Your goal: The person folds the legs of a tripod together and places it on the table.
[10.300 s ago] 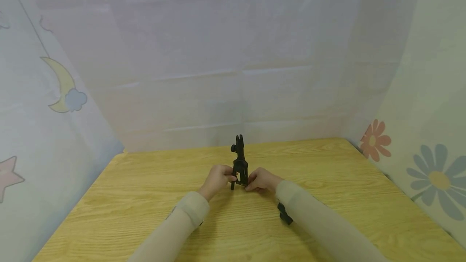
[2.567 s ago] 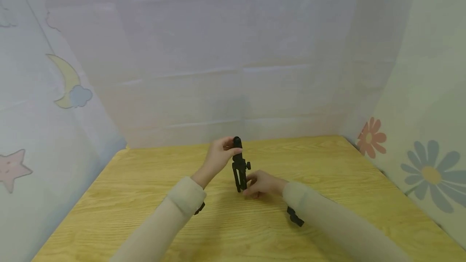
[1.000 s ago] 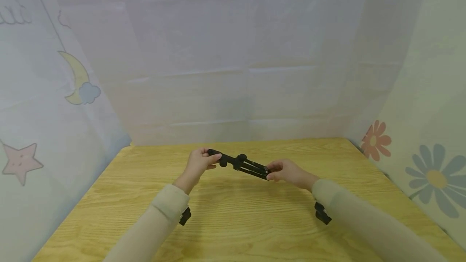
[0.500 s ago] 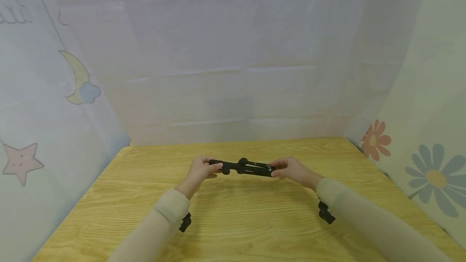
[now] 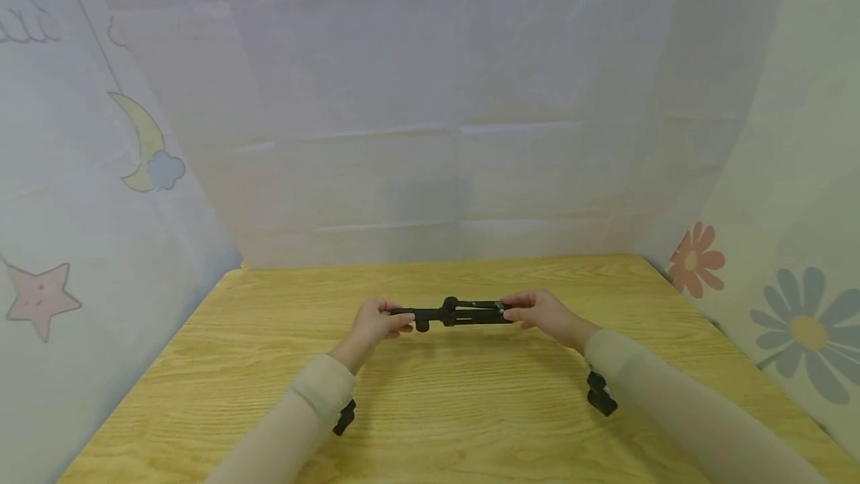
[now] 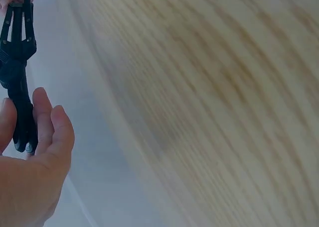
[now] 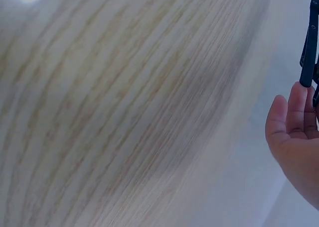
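A small black tripod (image 5: pixel 446 314) is held level between both hands, above the wooden table, its legs folded nearly together and pointing right. My left hand (image 5: pixel 372 326) pinches the head end between thumb and fingers. At the foot end, my right hand (image 5: pixel 546 317) pinches the leg tips. The left wrist view shows the tripod (image 6: pixel 19 53) with its legs slightly spread, and the left hand (image 6: pixel 40 172) round its head end. In the right wrist view only part of a leg (image 7: pixel 310 48) shows above the right hand (image 7: pixel 299 142); the rest is cut off.
The wooden table (image 5: pixel 443 409) reaches back to a pale cloth backdrop (image 5: pixel 430 133). Side cloths with a printed moon and flowers stand left and right. Black wrist cameras hang under the left cuff (image 5: pixel 322 387) and the right cuff (image 5: pixel 605 353).
The tripod stood upright earlier, with the hands at its legs. It was then tilted sideways and has levelled, sinking slightly over the last second. The left hand moved up to its head end.
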`<action>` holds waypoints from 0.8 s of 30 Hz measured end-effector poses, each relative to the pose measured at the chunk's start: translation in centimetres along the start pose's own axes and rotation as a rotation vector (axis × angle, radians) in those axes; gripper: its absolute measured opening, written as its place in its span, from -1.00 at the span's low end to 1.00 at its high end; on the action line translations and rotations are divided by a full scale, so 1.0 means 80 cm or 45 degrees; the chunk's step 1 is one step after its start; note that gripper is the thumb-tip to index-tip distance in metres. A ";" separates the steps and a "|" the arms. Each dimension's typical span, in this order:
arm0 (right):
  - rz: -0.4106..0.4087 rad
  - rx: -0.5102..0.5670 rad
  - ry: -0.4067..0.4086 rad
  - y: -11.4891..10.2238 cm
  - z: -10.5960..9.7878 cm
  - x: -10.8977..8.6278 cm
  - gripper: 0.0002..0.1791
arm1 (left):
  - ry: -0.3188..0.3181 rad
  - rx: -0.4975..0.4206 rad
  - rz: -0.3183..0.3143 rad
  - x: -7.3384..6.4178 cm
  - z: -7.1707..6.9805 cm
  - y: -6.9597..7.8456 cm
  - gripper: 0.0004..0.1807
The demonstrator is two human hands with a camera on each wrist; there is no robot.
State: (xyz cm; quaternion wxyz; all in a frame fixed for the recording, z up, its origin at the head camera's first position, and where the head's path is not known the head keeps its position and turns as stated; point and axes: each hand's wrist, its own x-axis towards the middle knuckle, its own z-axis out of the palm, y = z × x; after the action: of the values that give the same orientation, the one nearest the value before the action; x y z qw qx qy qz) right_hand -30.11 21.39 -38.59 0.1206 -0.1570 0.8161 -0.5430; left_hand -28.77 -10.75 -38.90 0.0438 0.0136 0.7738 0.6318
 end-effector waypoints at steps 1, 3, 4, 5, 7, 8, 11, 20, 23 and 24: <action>0.001 0.005 0.002 0.001 0.000 0.000 -0.49 | 0.000 0.015 0.005 0.000 0.000 -0.002 -0.78; -0.002 -0.008 0.004 0.002 0.000 0.002 -0.48 | 0.002 0.066 0.010 0.000 0.001 -0.005 -0.77; -0.006 -0.022 0.001 0.003 0.000 0.002 -0.48 | -0.001 0.096 0.021 0.000 0.001 -0.006 -0.77; -0.011 -0.041 -0.001 0.004 -0.001 0.003 -0.48 | -0.001 0.134 0.024 0.000 0.001 -0.008 -0.77; -0.008 -0.072 0.008 0.006 -0.002 0.004 -0.48 | -0.007 0.205 0.041 0.001 0.002 -0.012 -0.79; -0.005 -0.090 0.016 0.007 -0.002 0.005 -0.49 | -0.010 0.237 0.046 0.002 0.002 -0.013 -0.79; -0.010 -0.138 0.023 0.010 -0.001 0.007 -0.50 | -0.009 0.306 0.057 0.004 0.003 -0.017 -0.81; -0.099 -0.201 -0.002 0.022 0.002 0.011 -0.53 | -0.027 0.423 0.082 0.002 0.005 -0.019 -0.84; -0.122 -0.239 0.000 0.026 0.004 0.014 -0.52 | -0.031 0.475 0.092 0.003 0.005 -0.020 -0.82; -0.119 -0.249 0.008 0.027 0.005 0.015 -0.53 | -0.030 0.491 0.097 0.003 0.005 -0.020 -0.81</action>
State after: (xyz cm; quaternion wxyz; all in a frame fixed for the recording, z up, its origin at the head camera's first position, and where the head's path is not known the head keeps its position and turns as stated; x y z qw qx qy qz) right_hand -31.34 21.40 -40.79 0.0766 -0.2041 0.8574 -0.4662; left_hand -28.96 -10.68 -40.54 0.0256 0.0583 0.8789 0.4727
